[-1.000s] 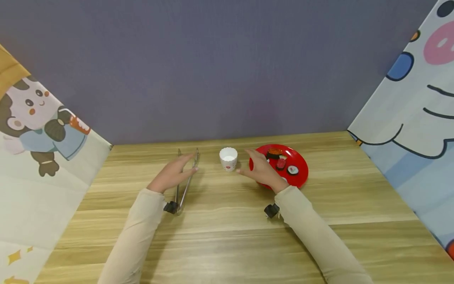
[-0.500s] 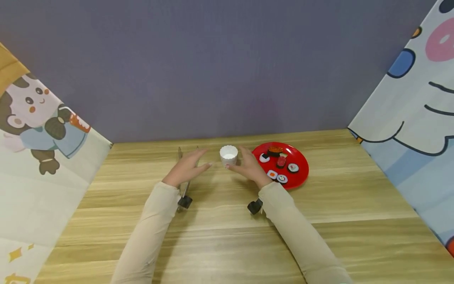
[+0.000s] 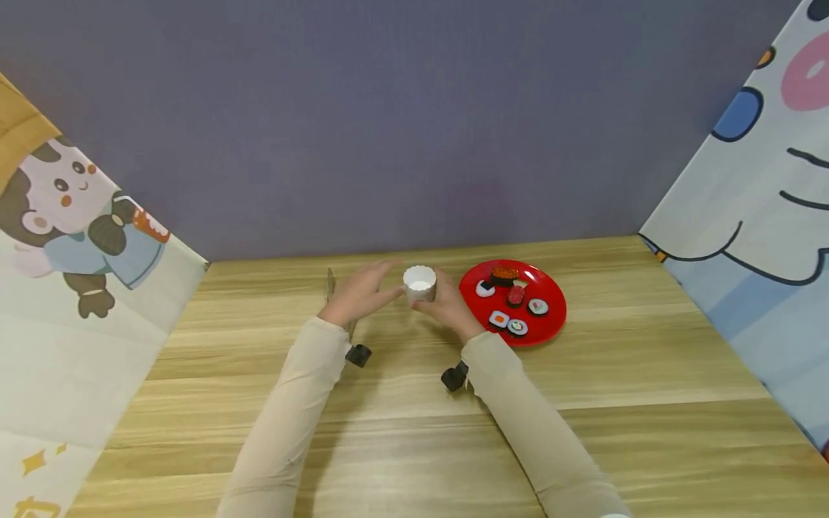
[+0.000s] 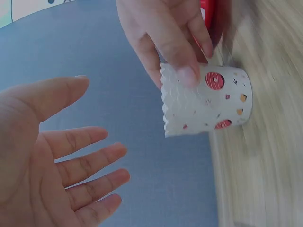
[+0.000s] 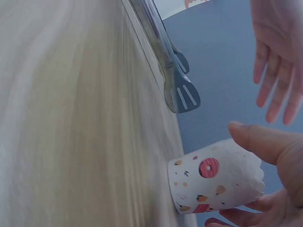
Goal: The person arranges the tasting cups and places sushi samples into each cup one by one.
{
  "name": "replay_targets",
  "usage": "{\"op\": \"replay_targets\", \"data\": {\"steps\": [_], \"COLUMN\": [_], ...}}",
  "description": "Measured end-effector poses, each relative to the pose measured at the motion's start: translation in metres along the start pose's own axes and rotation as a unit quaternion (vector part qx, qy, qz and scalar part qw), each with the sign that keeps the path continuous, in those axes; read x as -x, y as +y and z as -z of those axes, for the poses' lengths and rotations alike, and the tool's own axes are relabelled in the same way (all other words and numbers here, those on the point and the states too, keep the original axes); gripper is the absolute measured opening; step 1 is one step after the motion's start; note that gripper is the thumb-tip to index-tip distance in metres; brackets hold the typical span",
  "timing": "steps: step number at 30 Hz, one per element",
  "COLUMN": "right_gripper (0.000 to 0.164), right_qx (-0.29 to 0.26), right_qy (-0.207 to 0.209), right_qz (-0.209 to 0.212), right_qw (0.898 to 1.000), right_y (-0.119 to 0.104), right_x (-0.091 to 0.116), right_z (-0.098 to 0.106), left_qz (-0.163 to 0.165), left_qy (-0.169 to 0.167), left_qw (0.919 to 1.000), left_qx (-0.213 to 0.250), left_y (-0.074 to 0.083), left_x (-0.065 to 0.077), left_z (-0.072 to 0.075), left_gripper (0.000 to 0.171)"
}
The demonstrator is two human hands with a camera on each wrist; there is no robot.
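And there it was, right between the two hands: a scallop-rimmed paper cup, upright, its long axis vertical and its base down at the wooden surface, though whether it rested there fully I could not tell. The right hand was clearly the nearer one, on the cup's right side, thumb across the side nearer the person and fingers curved round behind, a light hold by the look of it. Opposite, the left hand had nothing in its grasp! Its fingers were straight and parted, thumb well away from them, palm turned toward the cup, just beside it but apart in its own wrist view. Now the containers: the cup's mouth faced up, and only its white inside showed. Over to the right, just beyond the right hand, a round red plate carried its line-up, with roe-topped sushi at the back, a rice ball on the left, a red-topped piece mid-plate and sushi rolls nearer the front and right. Metal tongs lay on the left, partly hidden beneath the left arm.
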State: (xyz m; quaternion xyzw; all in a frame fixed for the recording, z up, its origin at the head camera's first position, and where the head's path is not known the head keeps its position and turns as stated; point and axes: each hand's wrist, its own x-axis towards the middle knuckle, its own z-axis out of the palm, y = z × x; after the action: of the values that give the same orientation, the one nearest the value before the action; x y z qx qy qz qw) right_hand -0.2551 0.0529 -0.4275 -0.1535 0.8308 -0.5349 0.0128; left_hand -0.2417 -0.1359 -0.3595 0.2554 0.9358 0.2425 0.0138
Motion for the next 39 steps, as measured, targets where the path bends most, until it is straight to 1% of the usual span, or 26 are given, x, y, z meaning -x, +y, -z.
{"op": "replay_targets", "data": {"steps": [3, 6, 11, 14, 17, 18, 21, 23, 24, 27, 32, 35, 39], "right_gripper": [0.072, 0.076, 0.074, 0.074, 0.072, 0.071, 0.067, 0.064, 0.063, 0.060, 0.061, 0.063, 0.063], "right_qx": [-0.003, -0.009, -0.019, -0.023, -0.032, -0.033, -0.030, -0.035, -0.035, -0.042, -0.026, -0.024, -0.029], "right_qy": [0.007, 0.011, 0.012, 0.018, 0.029, 0.033, 0.048, 0.054, 0.055, 0.057, 0.064, 0.066, 0.071], "right_qz": [-0.013, -0.035, -0.061, -0.069, -0.065, -0.064, -0.060, -0.056, -0.053, -0.046, -0.050, -0.053, -0.056], "right_qw": [1.000, 0.999, 0.998, 0.997, 0.997, 0.997, 0.997, 0.996, 0.996, 0.996, 0.996, 0.996, 0.996], "right_y": [0.001, 0.004, 0.011, 0.015, 0.018, 0.019, 0.019, 0.019, 0.019, 0.020, 0.022, 0.022, 0.021], "right_x": [-0.002, -0.003, -0.005, -0.006, -0.006, -0.005, -0.004, -0.004, -0.005, -0.005, -0.005, -0.004, -0.003], "right_z": [-0.002, -0.003, -0.007, -0.009, -0.011, -0.012, -0.012, -0.012, -0.012, -0.012, -0.011, -0.010, -0.009], "left_qz": [-0.007, -0.014, -0.029, -0.020, -0.016, -0.023, -0.032, -0.033, -0.033, -0.022, -0.018, -0.022, -0.036], "left_qy": [-0.003, -0.004, -0.021, -0.027, -0.031, -0.027, -0.026, -0.024, -0.021, -0.029, -0.029, -0.025, -0.018], "left_qw": [1.0000, 0.9999, 0.9982, 0.9971, 0.9962, 0.9956, 0.9943, 0.9935, 0.9930, 0.9917, 0.9889, 0.9894, 0.9897], "left_qx": [-0.002, -0.007, -0.048, -0.069, -0.079, -0.087, -0.098, -0.106, -0.111, -0.124, -0.145, -0.142, -0.137], "left_y": [0.003, 0.005, 0.007, 0.010, 0.013, 0.015, 0.018, 0.019, 0.019, 0.020, 0.020, 0.019, 0.018], "left_x": [-0.007, -0.014, -0.026, -0.031, -0.034, -0.034, -0.036, -0.038, -0.038, -0.041, -0.044, -0.045, -0.046], "left_z": [-0.001, -0.003, -0.010, -0.012, -0.016, -0.017, -0.020, -0.021, -0.022, -0.025, -0.029, -0.031, -0.033], "left_gripper": [0.054, 0.053, 0.049, 0.045, 0.038, 0.034, 0.027, 0.023, 0.022, 0.018, 0.012, 0.008, 0.008]}}
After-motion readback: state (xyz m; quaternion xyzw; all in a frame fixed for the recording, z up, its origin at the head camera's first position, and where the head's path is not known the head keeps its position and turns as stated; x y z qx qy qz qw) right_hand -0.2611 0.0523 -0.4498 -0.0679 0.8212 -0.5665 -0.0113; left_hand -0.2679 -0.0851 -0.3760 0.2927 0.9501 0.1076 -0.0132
